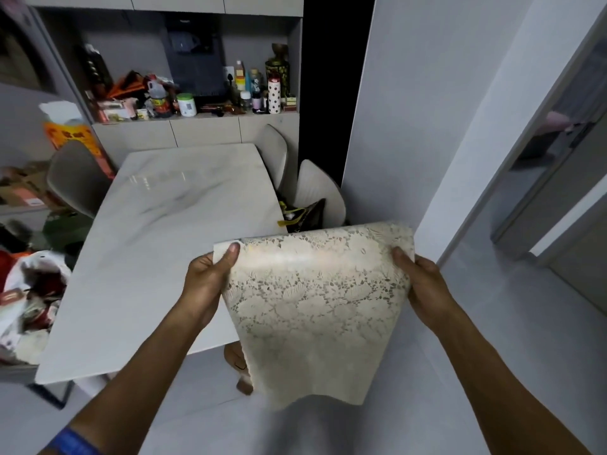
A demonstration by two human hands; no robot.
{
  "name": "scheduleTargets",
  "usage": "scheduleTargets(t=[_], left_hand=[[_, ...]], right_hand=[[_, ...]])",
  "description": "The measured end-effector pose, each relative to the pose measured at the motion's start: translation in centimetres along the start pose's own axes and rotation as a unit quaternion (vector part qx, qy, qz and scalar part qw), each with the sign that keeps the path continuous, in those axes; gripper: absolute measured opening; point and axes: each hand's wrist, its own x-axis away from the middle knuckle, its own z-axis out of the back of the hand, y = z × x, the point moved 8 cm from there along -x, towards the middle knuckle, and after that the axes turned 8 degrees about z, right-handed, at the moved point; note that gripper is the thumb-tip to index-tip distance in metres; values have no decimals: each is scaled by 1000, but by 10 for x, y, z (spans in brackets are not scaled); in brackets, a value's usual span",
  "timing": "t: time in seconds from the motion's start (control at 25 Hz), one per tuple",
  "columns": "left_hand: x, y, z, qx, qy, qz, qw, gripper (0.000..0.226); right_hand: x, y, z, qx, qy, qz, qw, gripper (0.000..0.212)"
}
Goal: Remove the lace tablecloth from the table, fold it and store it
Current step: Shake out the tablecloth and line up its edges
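The cream lace tablecloth (315, 310) is folded into a stiff, curved rectangle and hangs in the air to the right of the table, above the floor. My left hand (207, 284) grips its upper left corner, thumb on top. My right hand (423, 284) grips its upper right edge. The fold runs along the top between my hands and the lower end hangs free. The white marble table (157, 244) stands to the left with its top bare.
Pale chairs (320, 188) stand at the table's far right corner, with a dark bag (305, 215) on one seat. A cluttered cabinet shelf (197, 103) fills the back wall. Bags and boxes (29, 290) pile up at the left. A doorway (551, 178) opens at the right.
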Motion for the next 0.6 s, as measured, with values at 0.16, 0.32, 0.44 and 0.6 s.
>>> scheduleTargets(t=[0.16,0.32,0.44,0.6], left_hand=[[10,-8,-2,-56,-85,7,995,15],[13,-2,20,-5,-20,-13,1000,22],[16,-7,37,-18,10,-17,1000,42],[31,-14,59,13,52,-6,999,37]], right_hand=[[-1,18,5,16,23,-19,999,36],[1,27,-5,44,-56,-11,997,44],[8,45,-9,69,-58,-13,996,47],[4,42,-45,-15,-51,-13,999,25]])
